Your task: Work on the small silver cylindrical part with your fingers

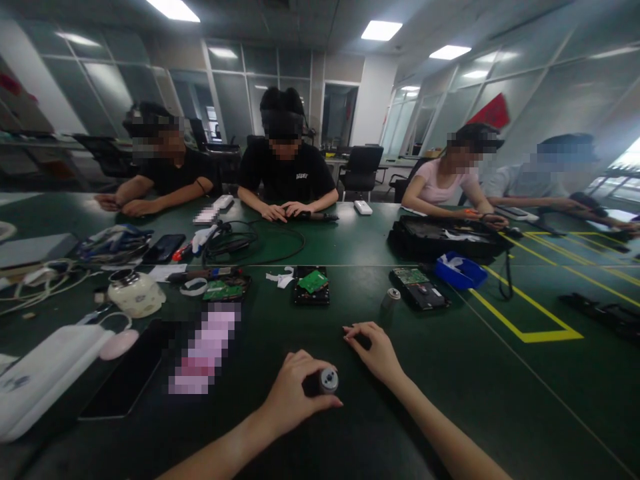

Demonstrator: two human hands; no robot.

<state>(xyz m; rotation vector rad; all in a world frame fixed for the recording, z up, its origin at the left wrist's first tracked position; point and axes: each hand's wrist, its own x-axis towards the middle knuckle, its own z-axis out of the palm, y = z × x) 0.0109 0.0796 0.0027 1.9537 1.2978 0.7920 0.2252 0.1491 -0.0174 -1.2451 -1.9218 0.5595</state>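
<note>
My left hand (pixel 295 387) is closed around a small motor (pixel 329 381), a silvery cylinder whose end face with dark holes points up. Thumb and fingers grip it from either side, just above the green table. To the right and a little farther away, my right hand (pixel 375 352) has its thumb and fingertips pinched together; whatever is between them is too small to make out. A second silvery cylinder (pixel 391 299) stands beyond my right hand. Near it lies a hard drive (pixel 423 293), and another hard drive (pixel 306 297) carries a loose green circuit board (pixel 314 283).
At left are a white case (pixel 55 373), a dark phone (pixel 127 370), a cream jar (pixel 135 293) and tangled cables (pixel 233 237). A blue tray (pixel 460 272) and black toolbox (pixel 445 237) sit at right. Several people work across the green table (pixel 500 400).
</note>
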